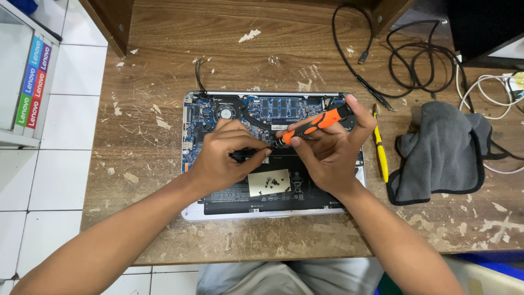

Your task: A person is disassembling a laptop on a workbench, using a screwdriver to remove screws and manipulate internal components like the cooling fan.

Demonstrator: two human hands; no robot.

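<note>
An opened laptop [192, 210] lies bottom-up on the wooden table, its blue circuit board [278, 106], fan and black battery exposed. My right hand [327, 155] grips an orange and black screwdriver [316, 123], its tip pointing down-left at the board's lower edge. My left hand [226, 158] rests on the laptop beside the tip, fingers pinched on a dark part near the battery's upper edge. Several small black screws [271, 183] lie on a pale patch of the battery.
A yellow-handled tool [380, 150] lies right of the laptop, next to a crumpled grey cloth [442, 153]. Black cables [415, 60] and white cables [483, 95] sprawl at the back right. A white tiled floor [54, 164] is on the left.
</note>
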